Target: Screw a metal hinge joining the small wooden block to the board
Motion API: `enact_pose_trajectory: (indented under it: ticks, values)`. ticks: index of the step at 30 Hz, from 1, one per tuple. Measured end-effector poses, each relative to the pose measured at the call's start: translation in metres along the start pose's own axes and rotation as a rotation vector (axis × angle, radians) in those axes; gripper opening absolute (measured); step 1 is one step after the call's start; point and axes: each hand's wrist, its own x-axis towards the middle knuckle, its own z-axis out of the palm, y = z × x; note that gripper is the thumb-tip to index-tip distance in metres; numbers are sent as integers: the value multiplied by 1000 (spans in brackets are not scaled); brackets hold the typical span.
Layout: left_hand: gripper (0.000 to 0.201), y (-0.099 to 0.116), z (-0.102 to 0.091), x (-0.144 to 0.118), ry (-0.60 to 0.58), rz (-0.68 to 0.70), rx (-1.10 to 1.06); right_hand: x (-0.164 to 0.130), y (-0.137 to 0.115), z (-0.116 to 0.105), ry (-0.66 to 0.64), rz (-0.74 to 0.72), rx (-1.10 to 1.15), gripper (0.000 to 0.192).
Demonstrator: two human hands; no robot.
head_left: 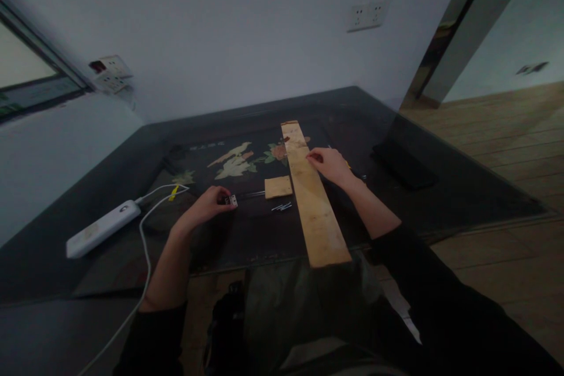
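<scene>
A long wooden board [314, 205] lies lengthwise on the dark table, its near end reaching past the front edge. My right hand [331, 165] is at the board's right side, thumb and fingertips pinched together; whatever is between them is too small to make out. To the left, my left hand [210, 204] grips a small metal plate with holes [234, 201] between thumb and fingers. A small square wood piece [278, 187] sits beside the board. Several thin metal screws or nails [282, 207] lie just in front of it. A thin metal rod [253, 194] extends left from the square piece.
A white elongated device [103, 228] with a white cable [143, 241] occupies the table's left side; a yellow tag [174, 192] hangs on the cable. At right lies a flat black object [403, 165]. The table [247, 241] meets a wall with sockets [367, 16].
</scene>
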Motion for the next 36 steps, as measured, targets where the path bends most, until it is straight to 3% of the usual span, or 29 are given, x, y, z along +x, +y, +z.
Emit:
enact_pose_trajectory:
  ticks: [12, 15, 19, 22, 25, 30, 36]
  values:
    - [33, 25, 7, -2, -42, 46, -200, 1, -1, 2, -29, -4, 15, 20]
    - [29, 47, 7, 3, -29, 87, -281, -2, -9, 9, -64, -53, 30, 21]
    - [26, 89, 9, 18, 74, 141, -409, -8, -29, 22, -215, -193, 22, 25]
    - [29, 119, 22, 38, 114, 131, -601, -9, -41, 32, -348, -326, -32, 47]
    - [31, 135, 44, 64, 124, 53, -832, -5, -46, 39, -441, -393, -108, 66]
    - [31, 130, 73, 93, 223, -83, -993, 4, -44, 50, -460, -387, -214, 58]
    - [19, 118, 74, 90, 206, -90, -1046, 12, -37, 58, -385, -381, -201, 58]
